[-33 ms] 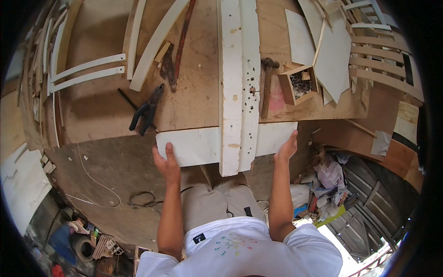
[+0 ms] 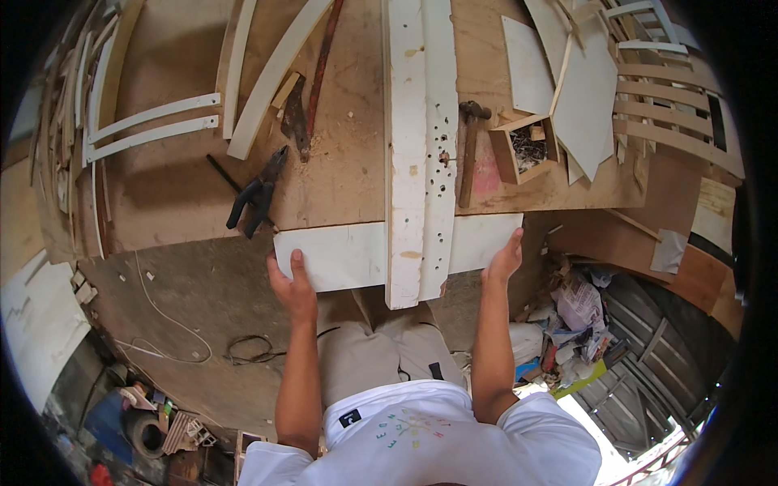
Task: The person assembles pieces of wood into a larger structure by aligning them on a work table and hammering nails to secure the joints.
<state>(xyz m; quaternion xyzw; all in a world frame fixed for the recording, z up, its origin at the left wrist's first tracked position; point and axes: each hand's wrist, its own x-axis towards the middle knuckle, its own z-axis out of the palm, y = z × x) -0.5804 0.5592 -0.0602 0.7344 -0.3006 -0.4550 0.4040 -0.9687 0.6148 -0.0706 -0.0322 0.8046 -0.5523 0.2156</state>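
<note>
A white board [image 2: 331, 257] lies crosswise at the table's near edge and passes beneath a long white beam [image 2: 407, 186]. My left hand [image 2: 295, 285] grips the board's left end, thumb on top and fingers round the edge. At the opposite end, my right hand [image 2: 504, 257] holds the corner, its fingers partly hidden. The beam runs away from me along the table and juts past the near edge. Beside it is a white strip [image 2: 440, 194] with many small holes. Pliers with black handles [image 2: 258, 197] lie near my left hand.
On the wooden table [image 2: 340, 162] are a hammer [image 2: 468, 154], a small wooden box of nails [image 2: 527, 147], a dark saw-like tool [image 2: 298, 121] and white slats [image 2: 154, 121]. White panels [image 2: 583, 105] lie at right. A cable [image 2: 186, 328] trails across the floor, with clutter [image 2: 579, 304] at right.
</note>
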